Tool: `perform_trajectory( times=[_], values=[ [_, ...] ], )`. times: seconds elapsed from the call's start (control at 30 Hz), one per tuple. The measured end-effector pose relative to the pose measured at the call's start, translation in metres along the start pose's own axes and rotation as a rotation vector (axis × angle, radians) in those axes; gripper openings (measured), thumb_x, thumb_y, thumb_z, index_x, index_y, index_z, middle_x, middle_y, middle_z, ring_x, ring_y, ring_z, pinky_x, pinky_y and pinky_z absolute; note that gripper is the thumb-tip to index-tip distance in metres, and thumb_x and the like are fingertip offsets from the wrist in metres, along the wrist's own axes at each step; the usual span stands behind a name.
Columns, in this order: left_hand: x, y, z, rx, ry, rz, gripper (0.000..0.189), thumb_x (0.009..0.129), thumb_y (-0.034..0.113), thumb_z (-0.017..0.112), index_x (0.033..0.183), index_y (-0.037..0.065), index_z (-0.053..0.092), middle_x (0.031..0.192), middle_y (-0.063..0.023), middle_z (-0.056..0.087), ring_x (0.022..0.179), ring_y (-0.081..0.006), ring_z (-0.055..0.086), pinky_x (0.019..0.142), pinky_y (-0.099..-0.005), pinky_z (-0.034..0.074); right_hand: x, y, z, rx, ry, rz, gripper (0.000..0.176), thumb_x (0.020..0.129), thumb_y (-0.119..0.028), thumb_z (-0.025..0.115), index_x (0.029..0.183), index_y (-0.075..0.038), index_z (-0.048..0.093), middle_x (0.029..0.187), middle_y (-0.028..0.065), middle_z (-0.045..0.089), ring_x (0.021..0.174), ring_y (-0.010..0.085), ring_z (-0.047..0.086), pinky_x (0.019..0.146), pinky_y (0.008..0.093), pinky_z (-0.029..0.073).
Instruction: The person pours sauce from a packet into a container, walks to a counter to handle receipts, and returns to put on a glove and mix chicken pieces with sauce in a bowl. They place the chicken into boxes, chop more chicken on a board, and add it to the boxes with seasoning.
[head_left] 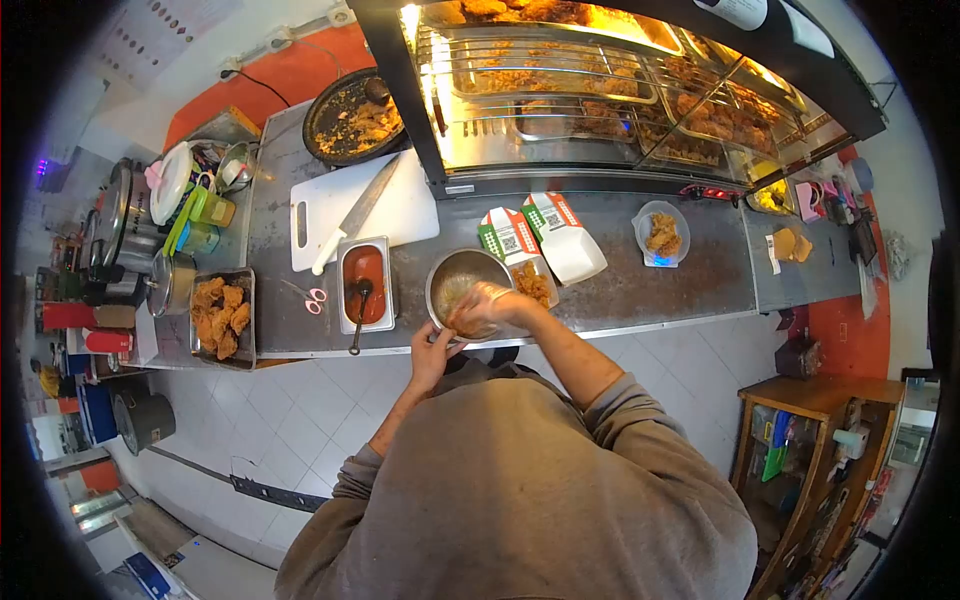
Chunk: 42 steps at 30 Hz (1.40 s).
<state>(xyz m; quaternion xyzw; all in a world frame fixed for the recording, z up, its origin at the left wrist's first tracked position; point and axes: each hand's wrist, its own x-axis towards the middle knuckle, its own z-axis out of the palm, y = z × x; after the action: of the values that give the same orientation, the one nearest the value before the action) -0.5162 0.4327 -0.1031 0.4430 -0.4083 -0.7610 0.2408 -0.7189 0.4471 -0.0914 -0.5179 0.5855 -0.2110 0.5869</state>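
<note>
A metal mixing bowl (440,283) stands at the front edge of the counter, with brownish residue on its inner wall. My left hand (433,355) grips its near left rim, fingers closed on the edge. Reaching into the bowl, my right hand (488,308) is smeared by motion, and what it touches or holds inside does not show clearly. Just right of the bowl, fried chicken pieces (533,284) fill an open takeaway box (512,238), and a second open box (570,255) lies beside it. Left of the bowl sits a steel container of red sauce (364,270) with a ladle (357,325) in it.
A large knife (362,208) lies on a white cutting board (415,215). Scissors (311,297) and a tray of fried chicken (222,318) are at left. A plastic bowl (662,235) with food stands right. A heated display cabinet (600,180) spans the back.
</note>
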Motion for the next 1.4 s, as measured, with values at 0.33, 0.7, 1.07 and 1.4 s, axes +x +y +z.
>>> perform_trajectory(
  times=[0.33, 0.7, 1.07, 1.4],
  values=[
    [0.021, -0.018, -0.019, -0.225, 0.134, -0.092, 0.008, 0.091, 0.004, 0.055, 0.094, -0.004, 0.057, 0.096, -0.0102, 0.06, 0.091, -0.0208, 0.063, 0.082, -0.0375, 0.059, -0.038, 0.069, -0.042, -0.313, 0.589, 0.226, 0.022, 0.084, -0.015, 0.058, 0.1, -0.008, 0.07, 0.104, 0.0185, 0.067, 0.095, 0.0338, 0.064, 0.089, 0.0408, 0.049],
    [0.024, -0.037, -0.017, -0.134, 0.073, -0.146, 0.022, 0.091, 0.01, 0.058, 0.108, -0.004, 0.053, 0.103, -0.0132, 0.061, 0.102, -0.0268, 0.061, 0.092, -0.0399, 0.053, -0.21, 0.152, -0.135, 0.092, 1.581, 0.276, 0.01, 0.084, -0.008, 0.065, 0.09, -0.003, 0.07, 0.078, 0.0083, 0.068, 0.064, 0.0198, 0.064, 0.057, 0.0315, 0.051],
    [0.02, -0.047, -0.02, -0.199, 0.146, -0.188, 0.013, 0.089, 0.01, 0.061, 0.095, 0.0, 0.054, 0.096, -0.0119, 0.06, 0.091, -0.0244, 0.064, 0.084, -0.0371, 0.056, -0.211, 0.279, -0.185, 1.498, 1.331, 0.123, 0.012, 0.09, -0.016, 0.055, 0.088, -0.004, 0.055, 0.07, 0.0085, 0.058, 0.055, 0.0184, 0.059, 0.048, 0.0296, 0.054],
    [0.027, -0.054, -0.028, -0.169, 0.116, -0.243, 0.016, 0.089, 0.01, 0.06, 0.1, 0.0, 0.056, 0.102, -0.0114, 0.06, 0.094, -0.023, 0.062, 0.09, -0.0381, 0.053, -0.244, 0.201, -0.17, 1.196, 1.154, 0.139, 0.012, 0.086, -0.018, 0.056, 0.092, -0.008, 0.056, 0.068, 0.0056, 0.058, 0.05, 0.0161, 0.054, 0.04, 0.0265, 0.041]
  ],
)
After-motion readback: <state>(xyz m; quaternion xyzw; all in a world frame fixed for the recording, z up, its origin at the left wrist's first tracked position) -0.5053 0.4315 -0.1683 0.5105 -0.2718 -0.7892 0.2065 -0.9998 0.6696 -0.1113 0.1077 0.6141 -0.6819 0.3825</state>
